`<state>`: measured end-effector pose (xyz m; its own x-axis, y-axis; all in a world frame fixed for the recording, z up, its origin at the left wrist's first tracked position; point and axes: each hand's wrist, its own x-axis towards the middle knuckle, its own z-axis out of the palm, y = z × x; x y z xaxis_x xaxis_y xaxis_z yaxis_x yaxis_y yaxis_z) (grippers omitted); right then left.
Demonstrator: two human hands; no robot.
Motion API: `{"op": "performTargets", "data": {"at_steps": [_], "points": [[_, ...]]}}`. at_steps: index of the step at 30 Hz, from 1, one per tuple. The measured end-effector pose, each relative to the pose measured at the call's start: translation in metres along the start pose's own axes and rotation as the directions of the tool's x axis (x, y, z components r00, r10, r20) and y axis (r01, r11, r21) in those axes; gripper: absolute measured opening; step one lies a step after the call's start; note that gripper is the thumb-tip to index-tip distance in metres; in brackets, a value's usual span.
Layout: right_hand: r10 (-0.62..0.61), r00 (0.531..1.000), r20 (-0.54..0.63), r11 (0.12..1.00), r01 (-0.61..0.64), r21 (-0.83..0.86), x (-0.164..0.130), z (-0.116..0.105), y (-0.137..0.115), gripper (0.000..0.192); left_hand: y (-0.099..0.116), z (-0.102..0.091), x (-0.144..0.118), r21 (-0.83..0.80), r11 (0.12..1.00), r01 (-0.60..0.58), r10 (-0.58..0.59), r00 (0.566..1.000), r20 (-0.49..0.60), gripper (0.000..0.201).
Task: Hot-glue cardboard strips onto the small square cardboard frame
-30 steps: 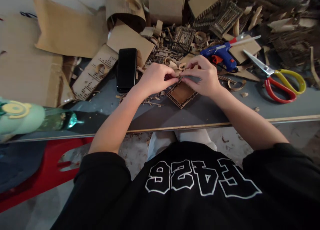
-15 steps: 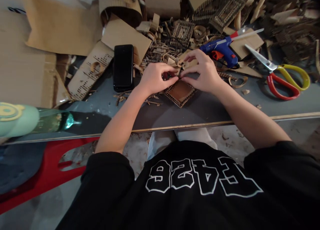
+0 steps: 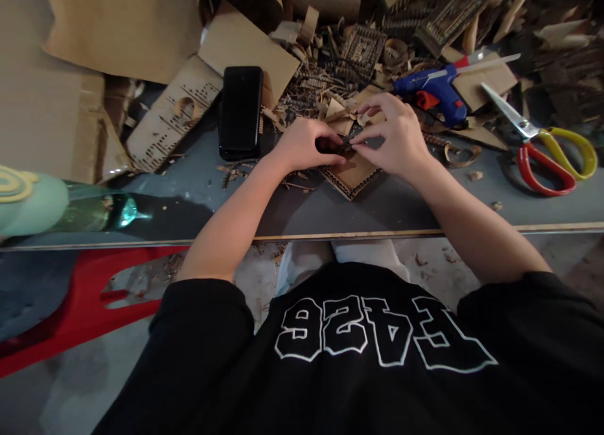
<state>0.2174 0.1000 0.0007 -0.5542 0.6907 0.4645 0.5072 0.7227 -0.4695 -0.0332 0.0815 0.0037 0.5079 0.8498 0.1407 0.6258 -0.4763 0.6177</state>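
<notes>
A small cardboard square (image 3: 356, 170) lies on the table in front of me, edged with dark corrugated strips. My left hand (image 3: 306, 144) curls over its left side, thumb resting along the edge and fingers closed on it. At the far corner, thumb and forefinger of my right hand (image 3: 399, 136) pinch the end of a narrow corrugated cardboard strip (image 3: 346, 143), partly hidden by the fingers. The other right fingers are raised. A blue glue gun (image 3: 436, 89) lies just beyond my right hand, and a black phone (image 3: 240, 111) beyond my left forearm.
Scissors (image 3: 542, 136) with red and yellow handles lie at the right. Cardboard scraps (image 3: 311, 76) cover the back of the table. A cardboard sheet (image 3: 170, 123) with slots and a green bottle (image 3: 89, 207) are on the left. The table edge (image 3: 330, 237) runs close to my body.
The view has shifted, so things on the table appear slightly further right. My left thumb and fingers have moved away from the right fingertips, and the square's face now looks lighter.
</notes>
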Motion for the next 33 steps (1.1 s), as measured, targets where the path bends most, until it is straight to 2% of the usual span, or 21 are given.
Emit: {"op": "performTargets", "data": {"at_steps": [4, 8, 11, 15, 21, 25, 28, 33], "points": [[0.078, 0.996, 0.032, 0.989, -0.073, -0.132, -0.002, 0.0, -0.021, 0.009, -0.004, 0.002, 0.0, 0.011, 0.999, -0.041, 0.041, 0.999, -0.005, 0.046], [0.122, 0.989, 0.089, 0.963, -0.097, -0.25, -0.001, -0.002, -0.039, 0.015, -0.009, 0.005, 0.0, 0.066, 0.985, -0.162, 0.165, 0.986, -0.039, 0.038], [0.152, 0.982, 0.113, 0.95, -0.114, -0.291, -0.002, -0.004, -0.049, 0.019, -0.012, 0.006, 0.0, 0.131, 0.964, -0.23, 0.237, 0.97, -0.044, 0.033], [0.148, 0.984, 0.095, 0.952, -0.116, -0.283, -0.005, -0.003, -0.048, 0.019, -0.008, 0.007, 0.0, 0.224, 0.939, -0.26, 0.272, 0.962, -0.023, 0.041], [0.044, 0.999, -0.023, 0.984, -0.047, -0.171, -0.01, 0.009, -0.026, 0.013, 0.005, 0.01, -0.003, 0.265, 0.95, -0.167, 0.17, 0.985, 0.015, 0.046], [0.021, 0.999, -0.048, 0.985, -0.029, -0.168, -0.012, 0.014, -0.017, 0.016, 0.006, 0.008, -0.008, 0.19, 0.979, -0.078, 0.096, 0.992, -0.085, 0.05], [0.025, 0.999, -0.042, 0.987, -0.031, -0.159, -0.012, 0.014, -0.016, 0.017, 0.009, 0.007, -0.01, 0.146, 0.989, -0.001, 0.027, 0.985, -0.173, 0.061], [0.022, 0.999, -0.023, 0.983, -0.026, -0.184, -0.007, 0.018, -0.014, 0.022, 0.013, 0.01, -0.007, 0.19, 0.982, 0.007, 0.021, 0.989, -0.144, 0.085]]}}
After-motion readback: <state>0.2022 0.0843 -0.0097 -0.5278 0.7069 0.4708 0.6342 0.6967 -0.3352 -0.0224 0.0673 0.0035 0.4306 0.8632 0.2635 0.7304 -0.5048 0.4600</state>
